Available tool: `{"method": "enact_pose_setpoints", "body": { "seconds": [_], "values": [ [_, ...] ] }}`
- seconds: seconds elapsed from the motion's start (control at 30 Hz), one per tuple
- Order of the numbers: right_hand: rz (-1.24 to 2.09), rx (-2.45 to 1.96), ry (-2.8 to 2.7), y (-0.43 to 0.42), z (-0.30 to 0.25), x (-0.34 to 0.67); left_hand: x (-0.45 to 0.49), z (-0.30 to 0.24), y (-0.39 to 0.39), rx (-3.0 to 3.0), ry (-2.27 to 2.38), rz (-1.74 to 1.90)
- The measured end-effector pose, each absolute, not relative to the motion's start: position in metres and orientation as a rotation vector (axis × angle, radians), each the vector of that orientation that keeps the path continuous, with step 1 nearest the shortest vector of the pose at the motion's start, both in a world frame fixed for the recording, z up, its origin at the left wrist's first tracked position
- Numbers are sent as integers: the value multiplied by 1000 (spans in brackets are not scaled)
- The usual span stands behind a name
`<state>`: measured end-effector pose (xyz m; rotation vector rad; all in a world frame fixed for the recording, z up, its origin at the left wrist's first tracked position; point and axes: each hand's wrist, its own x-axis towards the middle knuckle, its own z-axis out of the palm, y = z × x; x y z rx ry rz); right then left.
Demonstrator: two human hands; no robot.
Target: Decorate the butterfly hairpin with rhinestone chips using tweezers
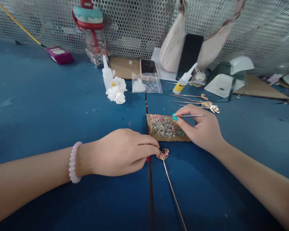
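Observation:
My left hand [125,152], with a beaded bracelet at the wrist, has its fingers closed at the head of a gold hairpin [172,189]. Pink stones sit on that ornate head, and the long stem slants toward the near edge of the view. In my right hand [202,126] a thin metal tool [189,115], pen-like or tweezers, is pinched between thumb and forefinger. Its tip is over a piece of cardboard [168,139] strewn with small coloured stones [167,126]. The cardboard lies just beyond the hairpin, partly under my right hand.
More gold hairpins [195,102] lie behind my right hand. Farther back are two glue bottles [183,82], crumpled tissue [118,91], a bag of white beads [139,86], a phone [148,66], a taller phone [189,56] against a handbag [172,48], and a cup [95,38].

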<state>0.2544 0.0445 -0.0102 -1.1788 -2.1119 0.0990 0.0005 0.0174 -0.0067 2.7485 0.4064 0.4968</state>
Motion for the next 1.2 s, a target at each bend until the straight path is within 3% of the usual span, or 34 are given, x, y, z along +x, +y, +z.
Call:
{"method": "enact_pose_setpoints", "body": {
  "seconds": [1.2],
  "values": [
    [142,-1153,-2121,48,-12,254,1,-6,17,2757,418,498]
  ]
}}
